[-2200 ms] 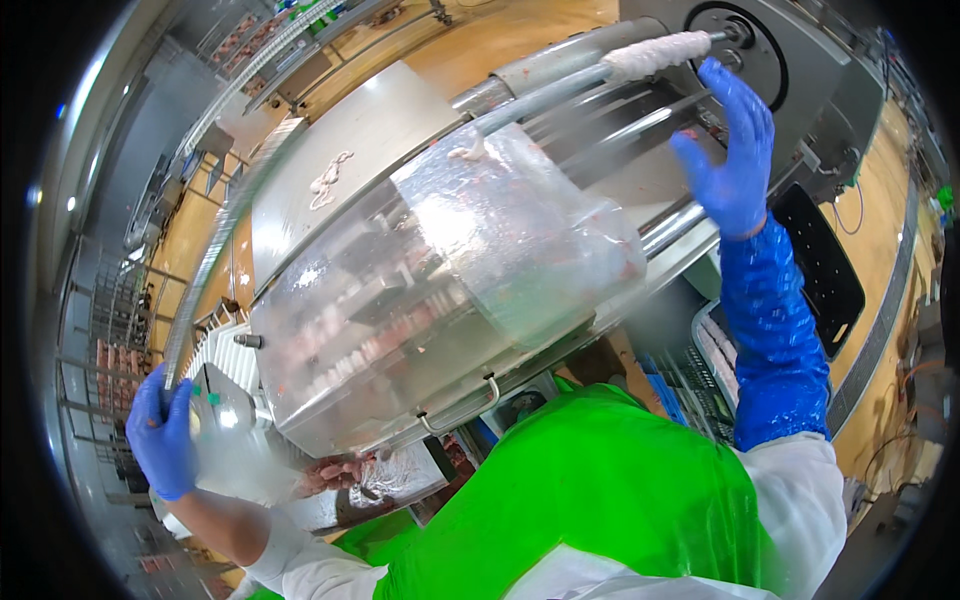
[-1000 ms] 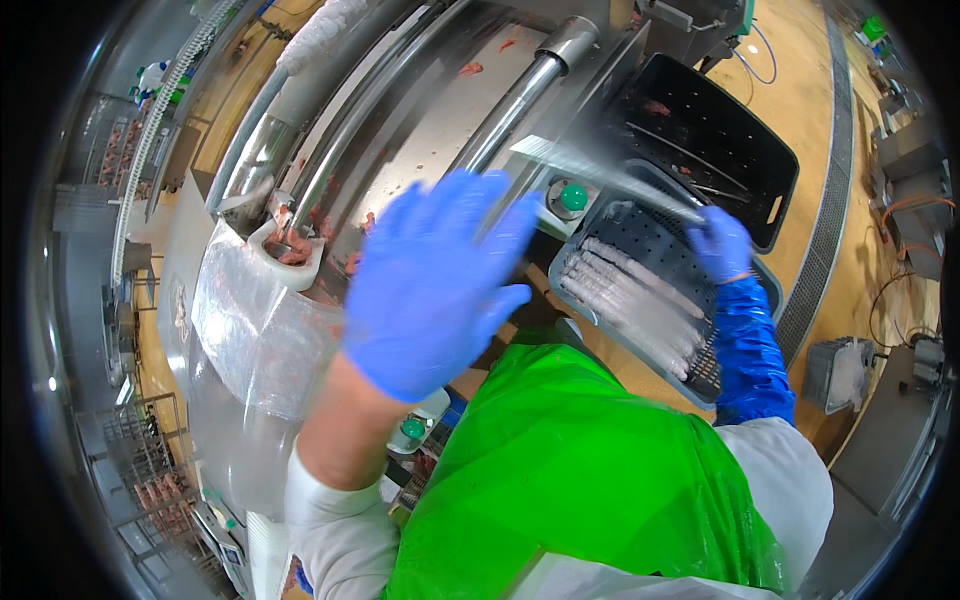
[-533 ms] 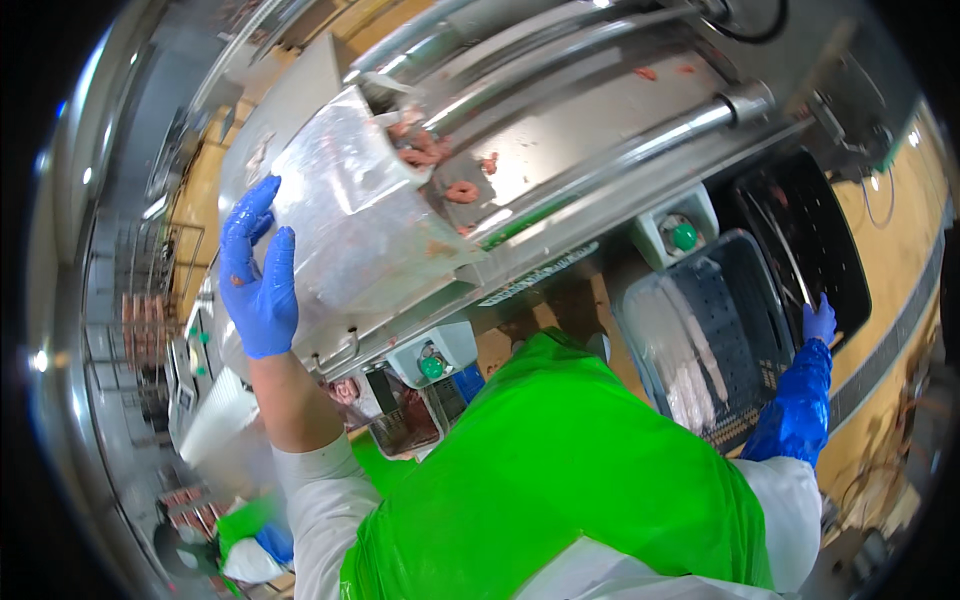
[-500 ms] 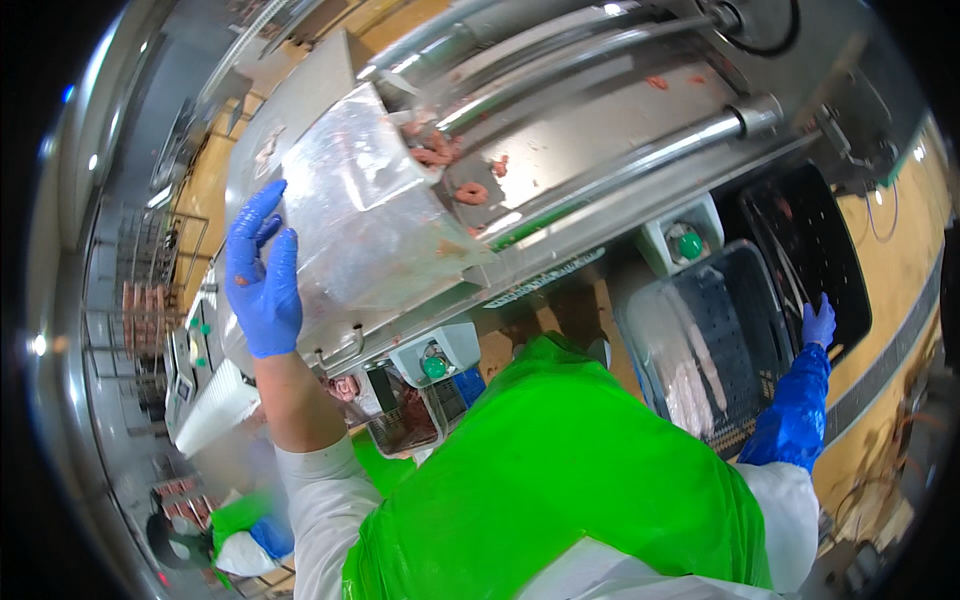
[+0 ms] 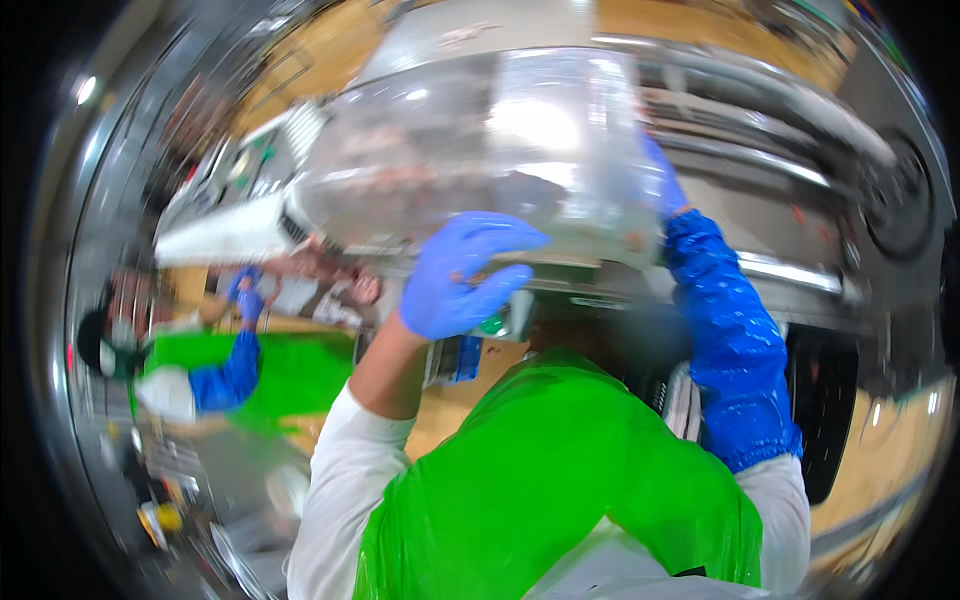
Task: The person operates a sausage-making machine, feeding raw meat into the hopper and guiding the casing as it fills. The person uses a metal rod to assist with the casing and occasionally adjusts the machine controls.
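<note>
A clear plastic guard (image 5: pixel 420 170) with bright reflections arches over the metal machine in front of me. My left hand (image 5: pixel 465 275), in a blue glove, is at the guard's near edge, thumb and fingers apart and nothing seen in them. Whether it touches the guard I cannot tell. At the guard's right edge is my right hand (image 5: pixel 668 180), also blue-gloved, under a blue sleeve cover. Its fingers are mostly hidden by the guard and smeared, so a grip there does not show.
Metal rollers (image 5: pixel 750 145) run along the machine to the right. A black crate (image 5: pixel 822 410) stands at the lower right, near pale strips (image 5: pixel 683 400) beside my right arm. On the left, a co-worker in a green apron (image 5: pixel 290 370) works near pieces of raw meat (image 5: pixel 365 288).
My right hand has left the black crate and come up to the guard's right edge. My left hand now sits at the guard's near edge. The view has turned, showing more of the co-worker.
</note>
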{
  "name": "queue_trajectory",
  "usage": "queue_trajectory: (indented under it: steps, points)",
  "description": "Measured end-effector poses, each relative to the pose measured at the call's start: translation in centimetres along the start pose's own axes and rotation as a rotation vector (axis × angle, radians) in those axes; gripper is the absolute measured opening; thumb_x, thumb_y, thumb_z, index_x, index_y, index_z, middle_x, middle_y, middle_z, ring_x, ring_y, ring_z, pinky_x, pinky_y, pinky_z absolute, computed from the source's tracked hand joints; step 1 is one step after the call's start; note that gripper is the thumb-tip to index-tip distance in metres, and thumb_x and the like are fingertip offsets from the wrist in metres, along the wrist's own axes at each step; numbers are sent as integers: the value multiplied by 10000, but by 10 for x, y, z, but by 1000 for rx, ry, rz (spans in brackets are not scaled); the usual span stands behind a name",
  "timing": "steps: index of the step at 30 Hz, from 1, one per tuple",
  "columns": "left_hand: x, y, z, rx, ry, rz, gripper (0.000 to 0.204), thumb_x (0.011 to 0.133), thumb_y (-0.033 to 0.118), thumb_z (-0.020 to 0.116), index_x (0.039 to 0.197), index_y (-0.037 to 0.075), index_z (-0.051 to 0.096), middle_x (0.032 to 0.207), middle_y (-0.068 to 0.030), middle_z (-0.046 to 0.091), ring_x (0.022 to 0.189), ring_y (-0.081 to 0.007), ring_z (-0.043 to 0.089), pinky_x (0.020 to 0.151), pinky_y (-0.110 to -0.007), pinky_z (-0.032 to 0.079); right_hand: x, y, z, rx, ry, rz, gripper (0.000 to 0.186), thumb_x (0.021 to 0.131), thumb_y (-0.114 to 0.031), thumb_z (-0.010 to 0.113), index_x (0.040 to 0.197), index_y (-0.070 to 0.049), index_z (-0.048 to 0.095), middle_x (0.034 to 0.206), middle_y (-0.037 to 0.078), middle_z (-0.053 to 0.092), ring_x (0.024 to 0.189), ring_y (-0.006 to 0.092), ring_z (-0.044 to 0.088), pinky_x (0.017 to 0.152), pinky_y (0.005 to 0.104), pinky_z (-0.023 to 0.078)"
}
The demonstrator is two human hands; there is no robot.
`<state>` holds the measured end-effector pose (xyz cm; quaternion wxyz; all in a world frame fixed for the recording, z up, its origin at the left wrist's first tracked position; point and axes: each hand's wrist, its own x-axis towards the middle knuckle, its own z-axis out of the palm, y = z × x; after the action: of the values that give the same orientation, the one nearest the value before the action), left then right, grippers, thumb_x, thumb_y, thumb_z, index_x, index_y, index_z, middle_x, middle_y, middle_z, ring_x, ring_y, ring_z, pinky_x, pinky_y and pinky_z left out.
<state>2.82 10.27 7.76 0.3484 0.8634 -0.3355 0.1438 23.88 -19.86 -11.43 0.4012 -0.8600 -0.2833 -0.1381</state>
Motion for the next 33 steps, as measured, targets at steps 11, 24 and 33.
queue_trajectory:
  steps: [11, 24, 33]
  points:
    - [-126, -48, -34, 45, 42, -306, 291, 869, 190, 727, 1142, 89, 718, 1094, -115, 710, 1029, -317, 662, 922, -403, 515, -54, 65, -3, -154, -268, 304, 511, 933, -405, 632, 1314, -66, 609, 1293, 200, 637, 1179, 333, 609, 1012, 425, 478]
    - [-176, -71, -49, 89, 36, -549, 119, 907, 33, 619, 997, 23, 697, 1013, -119, 693, 983, -275, 635, 919, -376, 482, 8, 16, 11, -255, -510, 387, 489, 910, -454, 631, 1204, -67, 683, 1166, 217, 672, 1118, 393, 625, 960, 457, 497]
    - [-312, -86, -95, -35, 335, -1054, 106, 950, 64, 618, 991, 16, 704, 981, -55, 698, 942, -156, 631, 872, -298, 494, -177, -61, -27, -261, 29, 277, 647, 813, -549, 718, 1187, -24, 660, 1157, 241, 628, 1118, 415, 594, 1011, 528, 437]
